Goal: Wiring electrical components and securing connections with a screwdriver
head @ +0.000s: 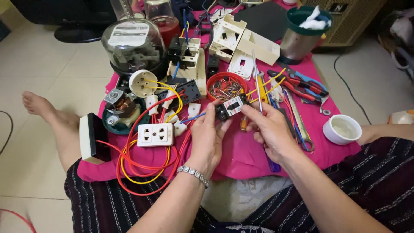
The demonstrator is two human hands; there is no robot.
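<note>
My left hand [207, 138] and my right hand [271, 129] together hold a small black circuit breaker [230, 106] with a white label, above a pink cloth [241, 155]. A blue wire and yellow wires run out of the breaker. My right hand also grips a thin screwdriver [257, 84] whose shaft points away from me. A metal bracelet sits on my left wrist. Just beyond my fingers is a red bowl of screws [224, 86].
On the cloth lie a white double socket [155, 134] with red and yellow wire loops, a glass-domed electric meter [133, 45], white switch boxes [241, 41], red and blue pliers [302, 84], a white cup [343, 128] and a green-rimmed metal can [302, 32]. My legs frame the cloth.
</note>
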